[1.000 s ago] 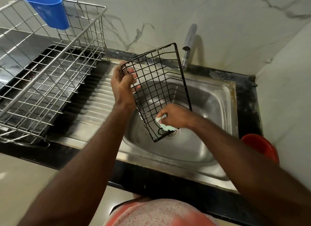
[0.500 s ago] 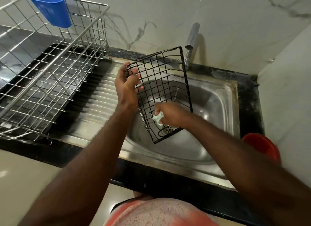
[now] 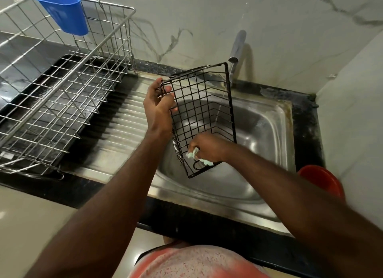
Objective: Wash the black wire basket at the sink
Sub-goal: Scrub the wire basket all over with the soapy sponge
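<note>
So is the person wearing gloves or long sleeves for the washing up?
No gloves and no sleeves. The left hand and right hand are bare, and so are both forearms as far as the picture shows. I can see no watch, bracelet or ring. The only clothing in view is a pinkish-red speckled top at the bottom edge.

The black wire basket [image 3: 202,120], a rectangular grid of thin wire with shallow sides, is held tilted over the basin of the steel sink [image 3: 259,130], far end raised and near end lowest. The left hand [image 3: 158,108] grips its upper left corner. The right hand [image 3: 207,147] presses a pale green cloth [image 3: 199,157] against its lower end.
</note>
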Action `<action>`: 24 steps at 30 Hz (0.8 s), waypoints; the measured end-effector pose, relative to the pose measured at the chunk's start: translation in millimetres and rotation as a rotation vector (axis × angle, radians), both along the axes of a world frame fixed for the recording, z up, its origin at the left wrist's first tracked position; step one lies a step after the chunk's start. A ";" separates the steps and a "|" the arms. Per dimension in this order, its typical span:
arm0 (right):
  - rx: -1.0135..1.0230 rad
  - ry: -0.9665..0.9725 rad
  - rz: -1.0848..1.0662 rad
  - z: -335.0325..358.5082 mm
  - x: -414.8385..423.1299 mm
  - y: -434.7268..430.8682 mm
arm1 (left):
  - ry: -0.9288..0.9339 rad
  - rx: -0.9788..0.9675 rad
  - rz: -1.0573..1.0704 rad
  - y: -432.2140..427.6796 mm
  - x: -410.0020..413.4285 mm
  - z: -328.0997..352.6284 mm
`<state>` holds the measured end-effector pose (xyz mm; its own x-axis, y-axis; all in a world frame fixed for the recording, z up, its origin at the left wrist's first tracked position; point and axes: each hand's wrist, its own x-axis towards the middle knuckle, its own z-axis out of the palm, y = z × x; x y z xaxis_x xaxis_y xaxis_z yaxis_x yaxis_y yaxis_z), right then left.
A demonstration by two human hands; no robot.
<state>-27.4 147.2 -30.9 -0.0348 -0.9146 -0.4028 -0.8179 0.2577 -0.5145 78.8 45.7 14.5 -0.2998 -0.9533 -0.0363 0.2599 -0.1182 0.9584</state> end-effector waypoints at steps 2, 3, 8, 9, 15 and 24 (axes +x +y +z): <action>0.072 0.023 0.073 -6.8 3.2 3.6 | -0.006 -0.011 -0.001 -0.6 -0.4 0.7; 0.105 0.029 0.105 -4.1 2.7 5.6 | -0.010 -0.006 0.000 -1.1 -0.5 0.3; 0.101 -0.060 -0.016 25.3 -25.3 11.3 | -0.003 -0.009 -0.001 -0.5 2.5 -0.7; 0.032 -0.076 -0.128 26.9 -32.0 10.5 | -0.001 -0.011 -0.001 -0.8 2.6 -0.8; 0.069 0.157 -0.176 7.8 -22.5 9.9 | 0.016 -0.020 0.010 -1.2 -2.4 1.8; -0.037 0.103 -0.228 8.2 -19.9 -1.4 | -0.003 -0.036 0.028 3.0 -3.5 2.3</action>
